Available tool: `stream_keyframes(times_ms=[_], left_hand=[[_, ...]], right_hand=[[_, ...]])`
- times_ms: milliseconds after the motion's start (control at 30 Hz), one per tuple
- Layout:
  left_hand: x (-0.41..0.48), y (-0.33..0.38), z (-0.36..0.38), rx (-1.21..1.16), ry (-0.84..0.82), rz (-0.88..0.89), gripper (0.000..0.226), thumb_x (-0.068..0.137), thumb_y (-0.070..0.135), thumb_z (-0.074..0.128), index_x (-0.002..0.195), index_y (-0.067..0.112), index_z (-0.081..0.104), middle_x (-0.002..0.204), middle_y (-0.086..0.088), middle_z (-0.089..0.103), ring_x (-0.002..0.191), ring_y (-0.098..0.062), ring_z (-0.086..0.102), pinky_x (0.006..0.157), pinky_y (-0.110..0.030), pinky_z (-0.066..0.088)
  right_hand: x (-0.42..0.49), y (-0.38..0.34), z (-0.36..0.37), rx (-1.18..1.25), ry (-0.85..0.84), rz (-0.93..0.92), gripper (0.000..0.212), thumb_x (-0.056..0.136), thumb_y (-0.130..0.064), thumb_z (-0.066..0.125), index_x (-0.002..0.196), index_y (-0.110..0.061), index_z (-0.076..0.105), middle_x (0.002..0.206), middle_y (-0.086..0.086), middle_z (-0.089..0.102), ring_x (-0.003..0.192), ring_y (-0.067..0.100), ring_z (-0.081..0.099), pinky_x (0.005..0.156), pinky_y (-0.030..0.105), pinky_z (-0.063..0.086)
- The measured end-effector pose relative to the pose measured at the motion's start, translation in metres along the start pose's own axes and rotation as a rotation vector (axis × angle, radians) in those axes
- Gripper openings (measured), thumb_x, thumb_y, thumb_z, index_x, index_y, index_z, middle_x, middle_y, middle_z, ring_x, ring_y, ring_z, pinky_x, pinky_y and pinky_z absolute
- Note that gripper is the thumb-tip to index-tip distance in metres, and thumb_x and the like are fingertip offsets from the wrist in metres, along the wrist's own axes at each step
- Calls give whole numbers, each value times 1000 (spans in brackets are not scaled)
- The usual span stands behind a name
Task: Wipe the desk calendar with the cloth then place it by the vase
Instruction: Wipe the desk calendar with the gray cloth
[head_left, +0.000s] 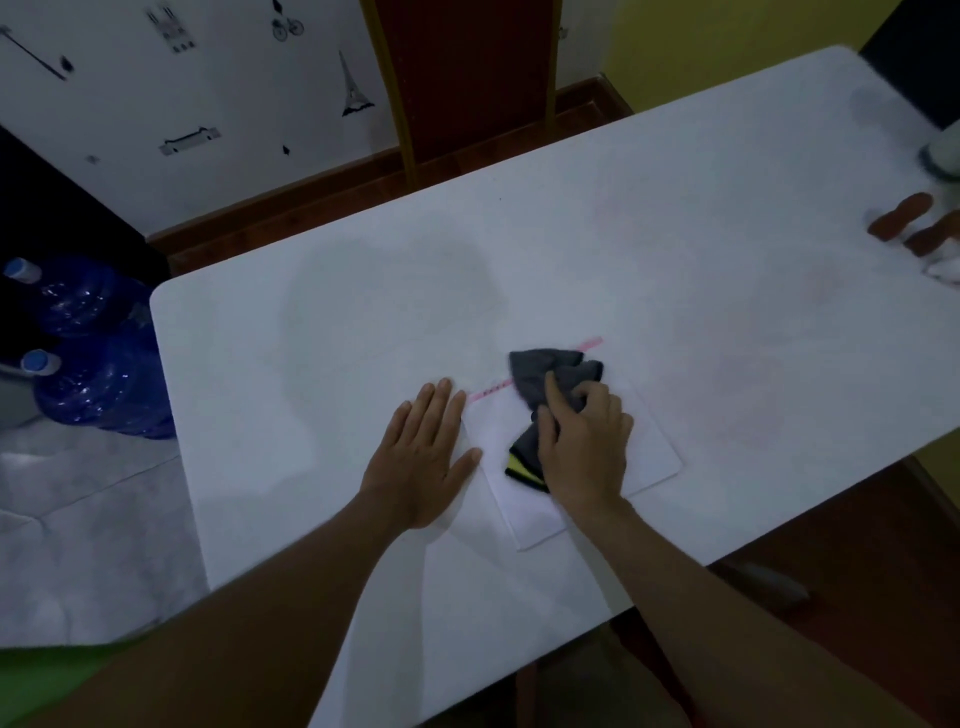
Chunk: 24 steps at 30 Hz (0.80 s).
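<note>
Grey cloth (550, 384) under right hand (584, 441); blurred, perhaps vase (943, 158) far right.

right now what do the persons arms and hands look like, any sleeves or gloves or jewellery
Both forearms are bare as far as the frame shows: no sleeves reach into view. The left hand and the right hand wear no gloves, and no rings, watch or bracelet show on the fingers or wrists. A patch of green fabric, possibly clothing, sits at the lower left corner.
</note>
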<state>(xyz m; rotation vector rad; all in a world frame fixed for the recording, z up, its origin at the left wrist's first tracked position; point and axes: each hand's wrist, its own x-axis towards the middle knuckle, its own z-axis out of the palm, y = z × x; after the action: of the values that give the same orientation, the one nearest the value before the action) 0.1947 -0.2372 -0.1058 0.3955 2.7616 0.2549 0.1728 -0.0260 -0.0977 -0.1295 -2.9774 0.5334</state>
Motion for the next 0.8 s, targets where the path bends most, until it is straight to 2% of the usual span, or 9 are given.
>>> stream_keyframes(times_ms=[133,300,467,533,700,800], left_hand=[[0,0,0,8,-4,-1,77,95,62,-1,155,16,-17,165,-8,-19,152,-23,-19,124,-40,-7],[0,0,-1,12,-8,16,78,92,64,-6,153,17,-18,164,-8,-19,151,-24,-21,121,-37,-12],[1,0,1,11,3,6,77,97,64,-1,155,16,-15,163,-7,-22,150,-23,-24,121,-37,-14],[0,0,1,14,0,5,74,100,60,5,156,16,-14,164,-8,-20,150,-23,-23,122,-38,-12],[-1,3,-3,10,-3,-6,77,99,60,10,157,15,-11,166,-8,-15,153,-23,-16,125,-39,-6],[-1,3,-4,15,-11,-12,77,98,61,9,158,15,-10,166,-8,-15,153,-23,-16,125,-41,-3]], right_hand=[[-28,-7,1,25,-131,-160,41,92,-35,55,134,-35,57,111,5,53,98,26,48,80,39,38],[-47,3,0,65,-136,-290,40,90,-40,58,129,-37,60,110,3,56,99,24,49,79,39,37],[-52,2,4,79,-71,-120,46,82,-57,63,125,-40,63,103,-1,54,96,21,47,74,34,35],[-49,-1,6,49,-63,-111,49,82,-60,63,126,-39,62,102,0,54,95,22,47,73,34,35],[-20,2,3,5,-26,-78,43,91,-48,60,130,-33,61,105,8,58,92,30,50,73,40,39],[5,7,0,-35,21,90,43,94,-41,59,134,-27,58,111,12,58,96,32,50,77,41,37]])
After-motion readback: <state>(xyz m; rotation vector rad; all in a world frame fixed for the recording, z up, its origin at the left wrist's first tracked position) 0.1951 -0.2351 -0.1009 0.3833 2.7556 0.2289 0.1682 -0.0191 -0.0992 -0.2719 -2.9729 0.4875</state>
